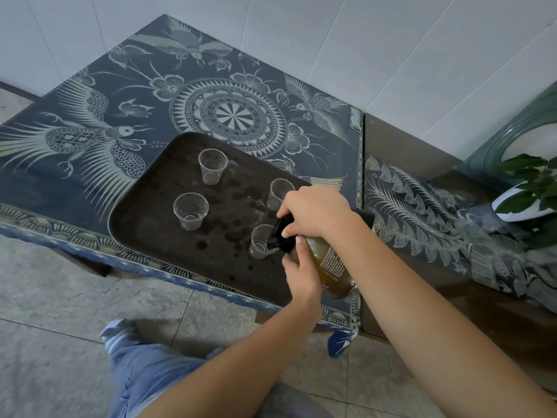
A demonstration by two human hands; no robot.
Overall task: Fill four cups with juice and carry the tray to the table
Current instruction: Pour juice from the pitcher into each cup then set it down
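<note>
We hold the bottle (327,267) tilted over the tray (156,218), its dark cap end at the nearest cup (261,241). Our left hand (301,274) is wrapped around the bottle's body, its grip closed on it; our right hand (313,211) pinches the black cap (281,235) from above. Three more cups (all clear plastic) stand apart on the tray: far (212,165), left (190,211), and one (278,193) partly hidden behind the right hand. The tray rests on the patterned desk (90,122).
</note>
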